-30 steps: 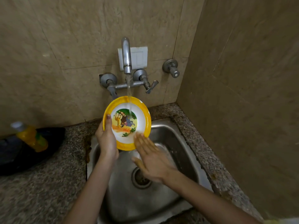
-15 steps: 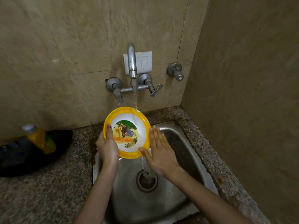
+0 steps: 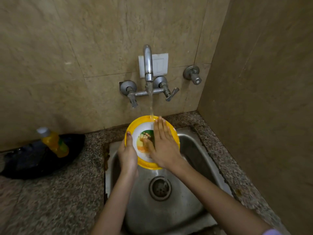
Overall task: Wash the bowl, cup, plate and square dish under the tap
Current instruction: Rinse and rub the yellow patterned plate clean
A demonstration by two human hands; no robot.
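Left hand [image 3: 127, 155] grips the yellow-rimmed plate [image 3: 137, 134] by its left rim. Right hand [image 3: 163, 146], fingers [image 3: 163, 128] straight, presses flat on its face under the tap [image 3: 148, 65] stream.

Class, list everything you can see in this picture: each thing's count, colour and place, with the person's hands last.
plate: 1, yellow rim, white centre with a picture, held over the sink under the tap
tap: 1, silver, on the wall, running
valve: 1, silver, on the wall right of the tap
switch plate: 1, white, behind the tap
sink: 1, steel, set in the counter
drain: 1, dark, in the sink floor
counter: 1, speckled grey, around the sink
black object: 1, left on the counter; unclear what it is
bottle: 1, yellow, pale cap, against the black object
left hand: 1, grips the plate's left edge
right hand: 1, flat on the plate's face
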